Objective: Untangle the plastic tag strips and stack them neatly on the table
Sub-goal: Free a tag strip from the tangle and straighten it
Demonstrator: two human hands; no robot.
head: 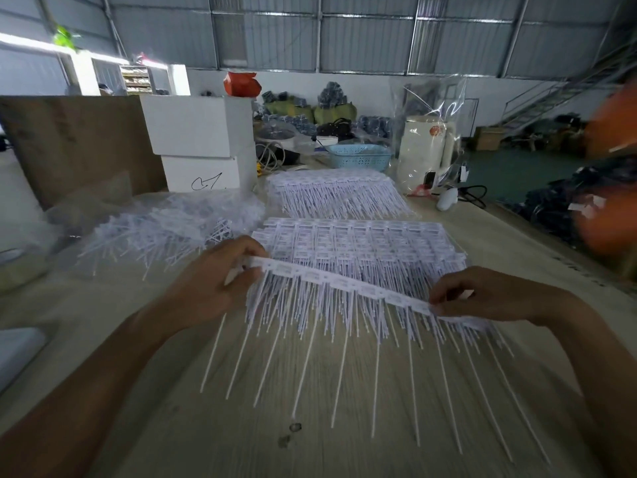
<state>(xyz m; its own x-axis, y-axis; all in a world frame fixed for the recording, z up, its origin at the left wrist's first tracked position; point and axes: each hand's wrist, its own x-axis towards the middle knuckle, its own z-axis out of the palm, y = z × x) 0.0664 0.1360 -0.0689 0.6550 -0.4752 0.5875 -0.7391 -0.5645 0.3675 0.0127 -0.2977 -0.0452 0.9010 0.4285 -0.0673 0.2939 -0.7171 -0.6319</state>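
Head view looks down on a long white plastic tag strip (pixel 344 282), a band of small rectangular labels with thin white stems hanging from it like comb teeth, held across the middle of the frame, its right end lower in the frame than its left. The left hand (pixel 210 284), at about 9 o'clock from the strip's centre, pinches its left end between thumb and curled fingers. The right hand (pixel 489 294), at 3 o'clock, pinches the right end the same way, fingertips closed on the band. The strip's stems fan down toward 6 o'clock over the pale wooden table (pixel 344 426).

Just beyond the strip, at 12 o'clock, lies a neat stack of white tag strips (pixel 362 243), its near edge hidden behind the held one. Farther on at 12 o'clock sits a second stack of tag strips (pixel 337 194). At 10 o'clock a tangled heap of loose white strips (pixel 165 229) spreads over the table, too jumbled to count.

Behind the heap stand two white cardboard boxes (pixel 200 146), one on the other, with a brown board (pixel 76 143) to their left. At 12 o'clock beyond the stacks sits a light blue plastic basket (pixel 358 156), and at 1 o'clock a cream-coloured kettle (pixel 424 153) partly wrapped in clear plastic. An orange blurred shape (pixel 610 188) at 3 o'clock is cut off by the frame edge and cannot be made out. Both forearms run out of the bottom of the frame.
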